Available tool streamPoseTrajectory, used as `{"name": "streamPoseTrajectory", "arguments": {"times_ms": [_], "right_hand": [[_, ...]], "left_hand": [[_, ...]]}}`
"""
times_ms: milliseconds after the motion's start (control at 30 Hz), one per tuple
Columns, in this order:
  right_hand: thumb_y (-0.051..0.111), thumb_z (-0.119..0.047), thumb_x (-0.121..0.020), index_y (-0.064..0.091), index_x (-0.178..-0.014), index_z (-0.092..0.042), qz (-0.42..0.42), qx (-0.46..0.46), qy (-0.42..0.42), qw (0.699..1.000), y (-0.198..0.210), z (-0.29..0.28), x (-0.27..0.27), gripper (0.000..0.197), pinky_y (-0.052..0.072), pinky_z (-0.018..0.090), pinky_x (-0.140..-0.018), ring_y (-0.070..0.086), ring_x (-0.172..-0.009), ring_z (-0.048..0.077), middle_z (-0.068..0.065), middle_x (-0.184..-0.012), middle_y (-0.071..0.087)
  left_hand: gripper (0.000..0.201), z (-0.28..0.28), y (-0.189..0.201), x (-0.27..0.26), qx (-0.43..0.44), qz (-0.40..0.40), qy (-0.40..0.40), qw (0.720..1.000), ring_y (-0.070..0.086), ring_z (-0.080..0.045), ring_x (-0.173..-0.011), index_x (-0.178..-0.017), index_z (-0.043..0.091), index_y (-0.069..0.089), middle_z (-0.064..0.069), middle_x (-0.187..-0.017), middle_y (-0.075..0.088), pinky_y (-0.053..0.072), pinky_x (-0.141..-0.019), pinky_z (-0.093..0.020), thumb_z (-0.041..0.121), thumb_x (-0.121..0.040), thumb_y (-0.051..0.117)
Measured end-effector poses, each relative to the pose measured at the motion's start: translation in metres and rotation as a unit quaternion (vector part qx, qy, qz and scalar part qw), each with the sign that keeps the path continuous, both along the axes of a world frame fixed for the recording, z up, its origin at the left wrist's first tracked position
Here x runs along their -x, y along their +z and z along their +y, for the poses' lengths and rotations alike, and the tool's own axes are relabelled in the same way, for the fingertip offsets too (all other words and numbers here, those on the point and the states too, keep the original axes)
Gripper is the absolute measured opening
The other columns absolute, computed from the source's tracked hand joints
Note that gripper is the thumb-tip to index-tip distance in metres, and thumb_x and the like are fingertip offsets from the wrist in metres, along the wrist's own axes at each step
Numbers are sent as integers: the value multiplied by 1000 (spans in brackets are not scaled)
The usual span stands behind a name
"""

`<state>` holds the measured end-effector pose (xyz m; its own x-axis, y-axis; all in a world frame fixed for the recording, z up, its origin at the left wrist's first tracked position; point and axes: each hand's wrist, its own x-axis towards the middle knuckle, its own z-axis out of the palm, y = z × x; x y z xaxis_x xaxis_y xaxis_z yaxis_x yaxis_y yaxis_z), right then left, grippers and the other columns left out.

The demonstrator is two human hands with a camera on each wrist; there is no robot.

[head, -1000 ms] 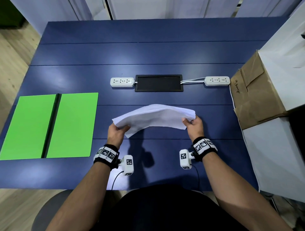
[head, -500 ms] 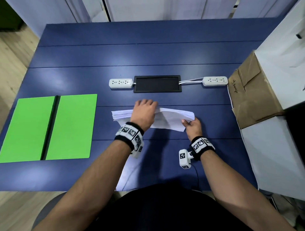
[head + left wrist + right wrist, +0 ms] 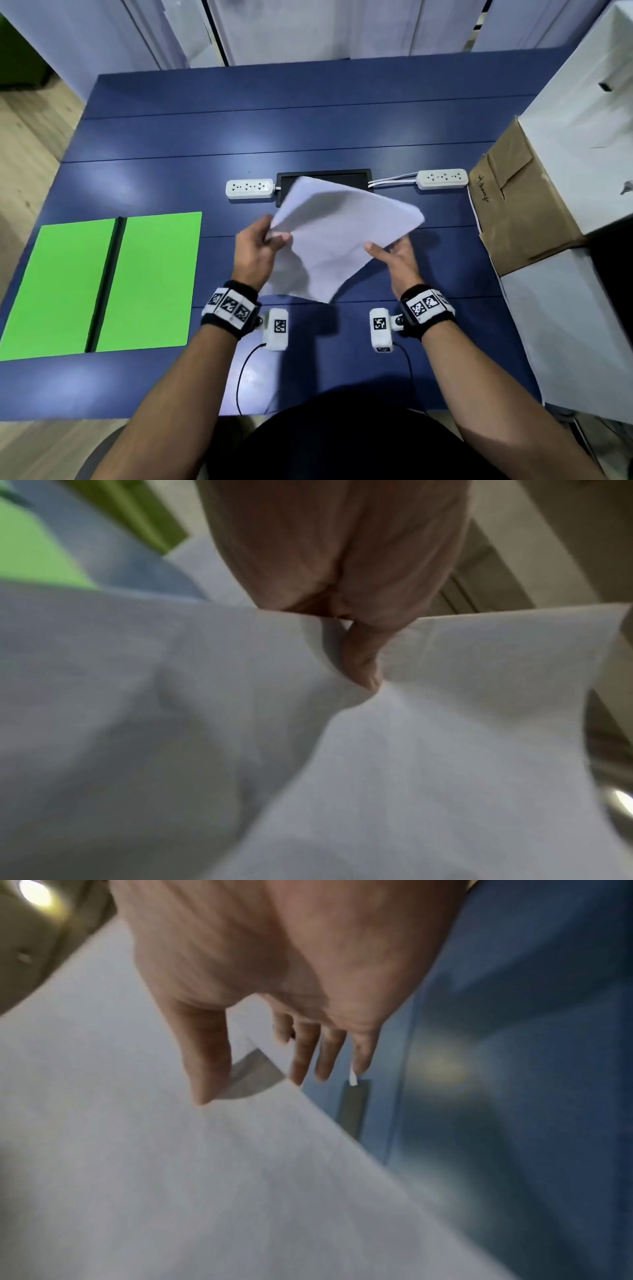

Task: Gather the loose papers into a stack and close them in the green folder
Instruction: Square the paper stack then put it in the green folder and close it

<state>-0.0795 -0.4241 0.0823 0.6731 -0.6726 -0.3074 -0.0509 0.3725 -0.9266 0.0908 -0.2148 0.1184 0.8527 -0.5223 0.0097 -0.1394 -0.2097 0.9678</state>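
Observation:
I hold a white paper stack tilted in the air over the middle of the blue table. My left hand pinches its left edge, with the thumb pressed into the sheets. My right hand is at the stack's right edge; its fingers are straight and the thumb tip touches the paper. The green folder lies open and flat at the table's left, apart from both hands.
Two white power strips flank a black inset panel behind the papers. A brown cardboard box and white boxes crowd the table's right edge.
The stack has risen off the table and turned so one corner points away from me. My left hand moved from on top of the papers to their left edge. My right fingers have straightened.

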Motion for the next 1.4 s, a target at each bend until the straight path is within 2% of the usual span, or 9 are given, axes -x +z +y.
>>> {"name": "streamPoseTrajectory", "arguments": {"times_ms": [67,200,333,600,867,1033,1167,1300,1400], "right_hand": [[71,7,-85,58,-128,2,-34,20,41,998,23,8,-15,45,54,29,-93,69,-107,19,14,-124,70],[74,0,-86,67,-112,-5,-4,90,3,996,30,32,-33,27,55,21,-77,72,-83,5,-9,-93,77],[74,-7,-86,65,-114,-16,53,97,2,994,-2,47,-24,31,55,30,-83,72,-88,7,-5,-100,75],[68,-22,-89,60,-116,-36,92,100,54,989,-13,42,-11,31,51,43,-105,68,-112,11,-8,-116,73],[79,-24,-75,57,-131,-13,56,124,48,990,15,33,-16,61,53,39,-101,70,-110,20,1,-116,75],[74,-5,-84,57,-124,-21,59,131,45,989,19,32,-12,46,53,32,-94,70,-99,6,-15,-102,76],[73,-11,-86,58,-124,-23,32,129,39,990,31,38,-11,42,52,31,-96,70,-103,8,-13,-106,76],[73,-31,-86,59,-121,-27,-12,144,7,990,45,41,-11,38,50,39,-103,67,-109,15,-6,-115,72],[65,-52,-86,61,-116,-26,-15,152,-32,988,54,48,-18,40,49,26,-95,64,-97,6,-11,-103,69]], "left_hand": [[26,12,-5,3,86,97,17,991,67,-10,-79,-102,12,72,6,-89,76,56,-77,-28,-7,-84,71],[31,22,-22,15,91,147,36,984,72,-7,-85,-110,10,68,9,-94,80,56,-77,-24,-13,-89,65],[30,29,-42,27,47,196,45,978,74,-9,-81,-111,3,66,6,-91,80,56,-72,-24,-6,-84,71],[45,28,-33,27,71,213,62,972,74,-26,-101,-119,6,65,-13,-114,77,59,-88,-40,3,-77,81],[45,15,-15,28,78,214,67,971,76,-28,-100,-123,-4,68,-18,-114,77,59,-84,-36,0,-81,83],[49,18,-15,33,78,232,53,968,74,-31,-105,-125,-1,67,-18,-118,76,58,-87,-38,7,-80,85],[55,13,-4,39,110,190,66,973,72,-31,-111,-127,3,67,-15,-121,75,59,-93,-40,20,-78,87],[41,10,6,40,161,131,106,972,66,-25,-93,-105,0,65,-8,-101,71,53,-87,-41,39,-91,71],[57,3,12,37,143,110,172,968,37,-22,-78,-75,7,46,-5,-80,40,32,-74,-42,59,-96,55]]}}
